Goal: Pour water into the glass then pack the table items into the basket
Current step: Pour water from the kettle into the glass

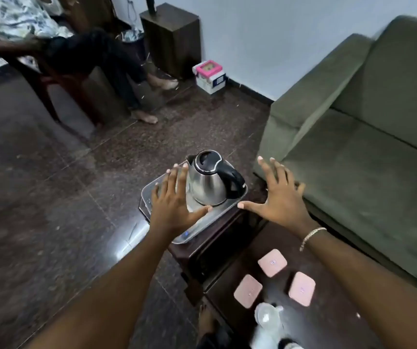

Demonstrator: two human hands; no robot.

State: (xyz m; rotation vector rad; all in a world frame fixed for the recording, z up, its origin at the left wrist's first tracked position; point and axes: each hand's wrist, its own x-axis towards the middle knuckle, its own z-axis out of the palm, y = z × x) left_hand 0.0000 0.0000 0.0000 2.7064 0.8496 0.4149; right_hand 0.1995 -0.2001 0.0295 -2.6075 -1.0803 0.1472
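Note:
A steel kettle (210, 182) with a black lid and handle stands on a grey tray (240, 197) at the far end of a dark wooden table (227, 238). My left hand (174, 200) hovers spread just left of the kettle, over the tray, holding nothing. My right hand (278, 195) is spread to the kettle's right, beyond the tray edge, also holding nothing. Three pink square items (272, 262) lie on the table's near part. A clear glass (267, 316) stands near the bottom edge. No basket is in view.
A green sofa (353, 122) runs along the right side, close to the table. A seated person (81, 54) is at the far left on a chair. A pink-and-white box (208, 75) and a dark cabinet (172, 39) stand by the wall.

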